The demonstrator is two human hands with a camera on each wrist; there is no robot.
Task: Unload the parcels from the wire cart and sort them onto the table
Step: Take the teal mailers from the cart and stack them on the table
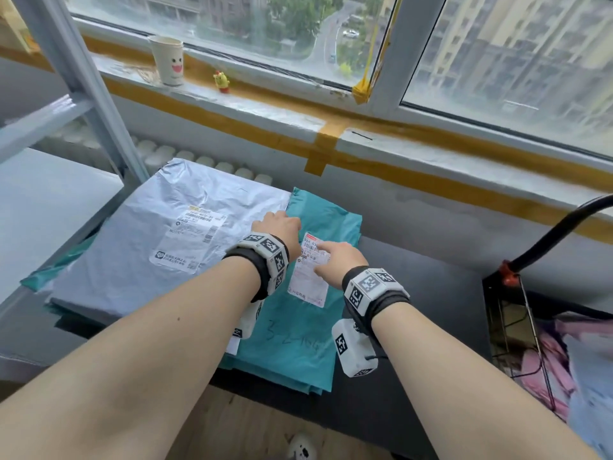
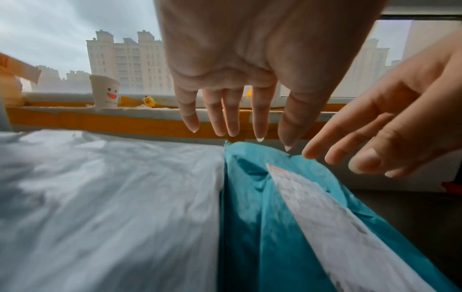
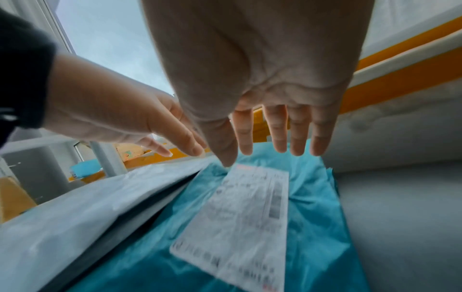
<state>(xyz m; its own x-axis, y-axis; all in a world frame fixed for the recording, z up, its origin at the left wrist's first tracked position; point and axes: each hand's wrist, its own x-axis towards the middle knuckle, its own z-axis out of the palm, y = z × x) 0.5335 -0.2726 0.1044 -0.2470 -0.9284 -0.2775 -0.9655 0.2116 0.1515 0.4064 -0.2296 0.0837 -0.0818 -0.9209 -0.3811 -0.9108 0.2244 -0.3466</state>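
A teal mailer parcel [image 1: 298, 327] with a white shipping label [image 1: 310, 277] lies on the dark table [image 1: 431, 310], beside a larger grey mailer parcel [image 1: 159, 240] to its left. Both of my hands hover just over the teal parcel's far half with straight, spread fingers and hold nothing. My left hand [image 1: 277, 224] is above the seam between the two parcels; my right hand [image 1: 335, 258] is over the label. In the left wrist view the left hand [image 2: 232, 110] hangs above the teal parcel [image 2: 262, 227]. In the right wrist view the right hand [image 3: 270, 134] is over the label [image 3: 245, 219].
The black wire cart [image 1: 530, 327] stands at the right with pink and pale parcels [image 1: 570, 366] inside. A metal shelf frame [image 1: 83, 94] rises on the left. A paper cup [image 1: 167, 59] and a small yellow figurine [image 1: 221, 82] sit on the windowsill behind the table.
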